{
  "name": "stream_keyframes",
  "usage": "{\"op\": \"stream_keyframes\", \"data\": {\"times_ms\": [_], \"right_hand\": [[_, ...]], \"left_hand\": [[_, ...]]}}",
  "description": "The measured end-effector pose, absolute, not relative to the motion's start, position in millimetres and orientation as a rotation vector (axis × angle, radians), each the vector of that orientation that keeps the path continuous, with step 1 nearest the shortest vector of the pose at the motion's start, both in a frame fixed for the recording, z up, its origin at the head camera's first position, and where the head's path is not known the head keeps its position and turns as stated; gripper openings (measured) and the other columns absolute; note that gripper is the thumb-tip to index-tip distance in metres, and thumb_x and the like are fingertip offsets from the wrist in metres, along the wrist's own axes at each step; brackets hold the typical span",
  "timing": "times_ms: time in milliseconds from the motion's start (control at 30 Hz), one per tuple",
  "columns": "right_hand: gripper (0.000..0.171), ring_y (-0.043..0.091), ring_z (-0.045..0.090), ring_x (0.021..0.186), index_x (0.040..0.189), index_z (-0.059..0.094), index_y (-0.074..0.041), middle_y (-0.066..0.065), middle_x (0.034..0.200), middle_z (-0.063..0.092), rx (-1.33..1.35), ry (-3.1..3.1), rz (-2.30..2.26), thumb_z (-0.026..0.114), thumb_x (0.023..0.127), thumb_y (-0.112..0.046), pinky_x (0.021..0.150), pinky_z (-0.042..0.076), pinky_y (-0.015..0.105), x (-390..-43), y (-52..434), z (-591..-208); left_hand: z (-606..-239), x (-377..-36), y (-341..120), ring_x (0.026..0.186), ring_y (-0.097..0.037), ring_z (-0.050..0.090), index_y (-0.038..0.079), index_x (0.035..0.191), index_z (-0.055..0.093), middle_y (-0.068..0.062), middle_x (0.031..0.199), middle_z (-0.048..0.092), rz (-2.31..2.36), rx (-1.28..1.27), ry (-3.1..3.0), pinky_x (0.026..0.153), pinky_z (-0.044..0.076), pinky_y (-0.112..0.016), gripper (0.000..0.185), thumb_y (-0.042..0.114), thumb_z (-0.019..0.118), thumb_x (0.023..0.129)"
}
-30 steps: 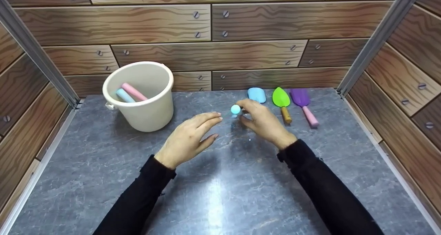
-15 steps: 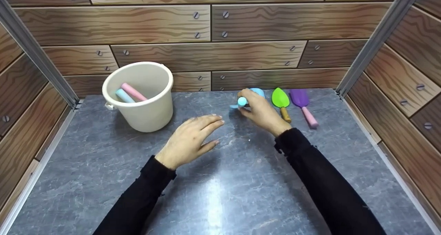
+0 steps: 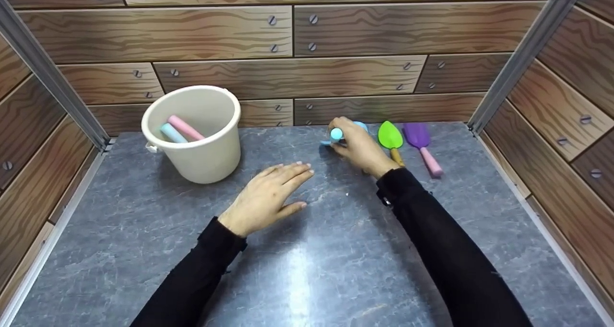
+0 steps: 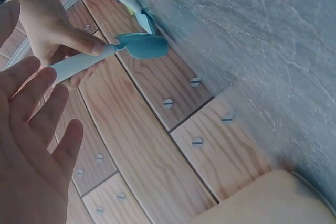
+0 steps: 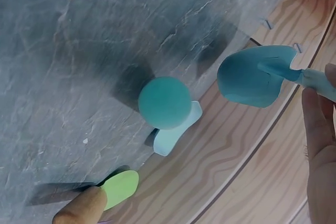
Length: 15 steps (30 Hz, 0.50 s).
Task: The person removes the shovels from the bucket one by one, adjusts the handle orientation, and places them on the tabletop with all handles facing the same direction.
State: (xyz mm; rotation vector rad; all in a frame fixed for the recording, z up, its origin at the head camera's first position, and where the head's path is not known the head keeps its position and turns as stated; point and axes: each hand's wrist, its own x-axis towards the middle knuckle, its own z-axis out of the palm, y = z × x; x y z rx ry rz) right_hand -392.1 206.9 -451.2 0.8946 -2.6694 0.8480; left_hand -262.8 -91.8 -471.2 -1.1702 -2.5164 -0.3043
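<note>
My right hand (image 3: 360, 145) pinches the handle of a light blue toy shovel (image 3: 336, 134) near the back wall. The left wrist view shows that shovel's blade (image 4: 147, 46) past the fingertips. Seen from the right wrist, the blade (image 5: 254, 77) hangs over the tabletop. A second blue shovel (image 5: 176, 132) lies behind the right hand, mostly hidden in the head view. To the left, my left hand (image 3: 266, 197) hovers palm down, fingers extended, holding nothing. A green shovel with a brown handle (image 3: 391, 136) lies just right of the right hand.
A cream bucket (image 3: 211, 161) stands at the back left, with a pink handle (image 3: 187, 128) and a blue handle (image 3: 173, 133) showing inside. A purple shovel with a pink handle (image 3: 418, 136) lies at the right. Wood-print walls (image 3: 360, 77) enclose the grey tabletop (image 3: 383, 279).
My right hand has moved back toward the wall with the blue shovel, now covering more of the second blue shovel. My left hand has barely moved, its fingers slightly more spread.
</note>
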Motion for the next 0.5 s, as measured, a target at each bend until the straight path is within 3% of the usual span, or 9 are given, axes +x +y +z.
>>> {"op": "stream_keyframes", "data": {"times_ms": [233, 500], "right_hand": [[0.025, 0.037, 0.07, 0.121, 0.127, 0.067, 0.002, 0.019, 0.125, 0.071, 0.847, -2.69, 0.837, 0.081, 0.106, 0.001, 0.111, 0.061, 0.058, -404.0, 204.2, -455.1], [0.022, 0.038, 0.073, 0.133, 0.131, 0.073, -0.004, 0.018, 0.133, 0.074, 0.745, -2.731, 0.981, 0.078, 0.113, -0.016, 0.121, 0.059, 0.058, -410.1, 204.7, -454.3]], "left_hand": [[-472.6, -262.4, -92.0, 0.171, -0.029, 0.055, 0.013, 0.176, 0.053, -0.007, 0.183, 0.056, -0.293, -1.177, -2.546, 0.144, 0.044, -0.055, 0.072, 0.047, 0.074, 0.115], [-472.3, -263.3, -91.9, 0.171, -0.03, 0.055, 0.013, 0.176, 0.053, -0.008, 0.184, 0.055, -0.288, -1.185, -2.55, 0.144, 0.044, -0.055, 0.073, 0.048, 0.073, 0.116]]}}
